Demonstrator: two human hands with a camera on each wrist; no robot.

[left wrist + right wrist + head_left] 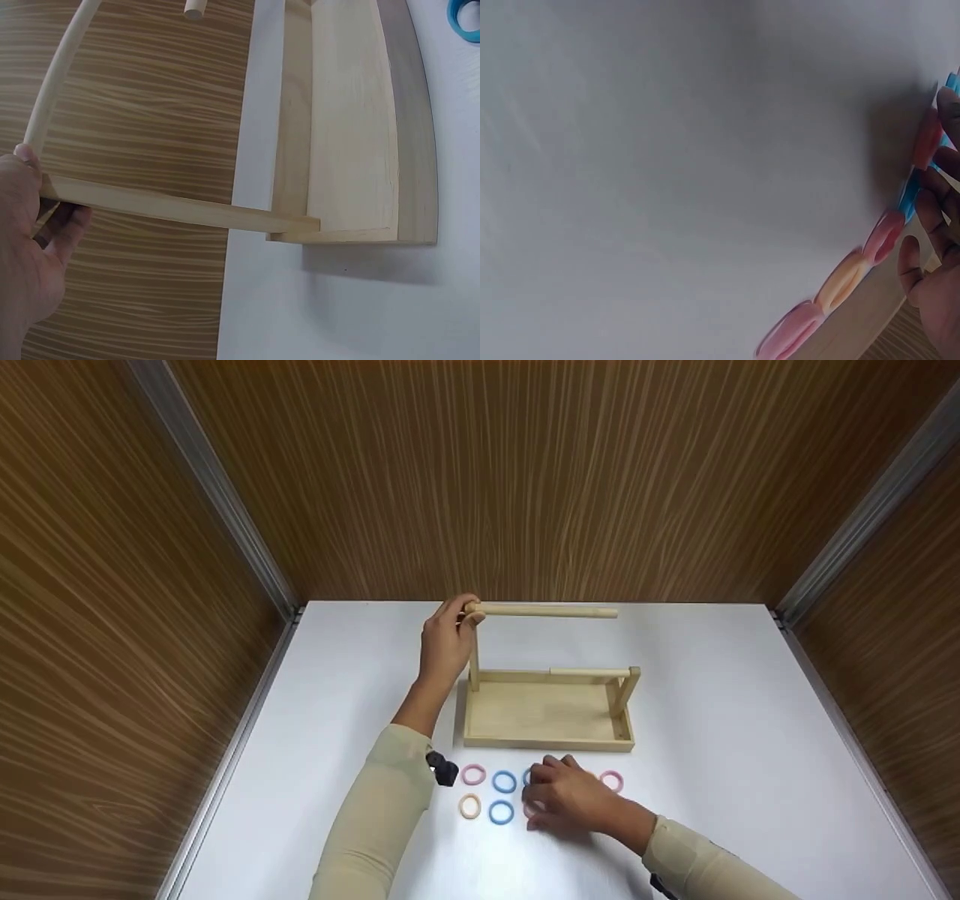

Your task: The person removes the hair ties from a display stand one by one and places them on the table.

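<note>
A shallow wooden tray (547, 712) sits at the centre of the white table (750, 720), with an upright post rising from its 9 o'clock end and a shorter forked post at its 3 o'clock end. Nothing lies inside the tray; its floor shows bare wood in both the head view and the left wrist view. A long wooden dowel (547, 612) runs level across the top of the tall post, pointing toward 3 o'clock. A shorter dowel (592, 671) lies along the tray's back edge, resting in the fork.

The left hand (446, 641) is at the 9 o'clock end of the long dowel, fingers and thumb curled round it where it meets the top of the post; the left wrist view shows the thumb pressed on that joint.

At 6 o'clock from the tray, hair-tie rings lie flat on the table in two rows: a pink ring (473, 774), a blue ring (504, 781), a cream ring (469, 806), a second blue ring (500, 812), and another pink ring (612, 781) at the 3 o'clock end. The right hand (570, 799) rests over the middle of this group, fingers bent down onto the rings there. Whether it pinches one cannot be told; the right wrist view is blurred.
</note>
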